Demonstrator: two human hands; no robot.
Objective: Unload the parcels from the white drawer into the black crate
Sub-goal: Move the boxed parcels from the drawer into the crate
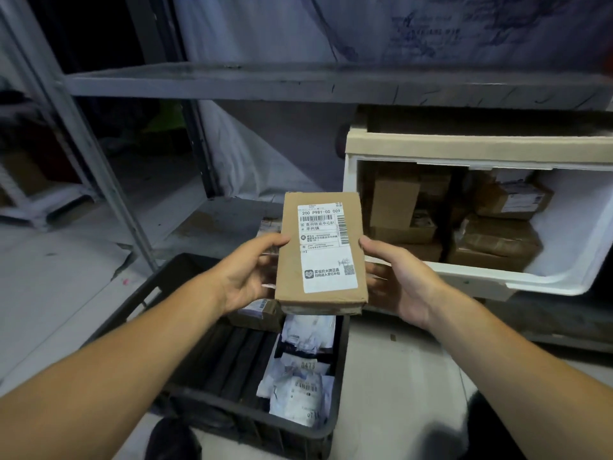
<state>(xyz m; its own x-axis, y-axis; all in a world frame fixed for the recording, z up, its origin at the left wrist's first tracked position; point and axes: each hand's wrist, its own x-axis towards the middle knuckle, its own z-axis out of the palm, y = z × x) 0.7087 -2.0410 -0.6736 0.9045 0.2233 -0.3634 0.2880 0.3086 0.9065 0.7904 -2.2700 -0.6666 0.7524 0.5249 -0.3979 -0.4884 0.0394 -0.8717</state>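
A flat brown cardboard parcel (292, 260) with a white shipping label faces me, held up between both hands above the black crate (232, 423). My left hand (247, 275) grips its left edge, thumb on top. My right hand (396, 277) grips its right edge the same way. The crate on the floor holds a few white bagged parcels (300, 383) at its right side and a small brown box (257, 315) under the held parcel. To the right, the white drawer (564, 277) stands open on the low shelf, with several brown parcels (494, 240) inside.
A grey metal shelf board (298, 83) runs across above the drawer, with a slanted upright post (109, 180) on the left. White sheeting hangs behind. Pale floor surrounds the crate. A dark shoe (172, 439) shows at the crate's near edge.
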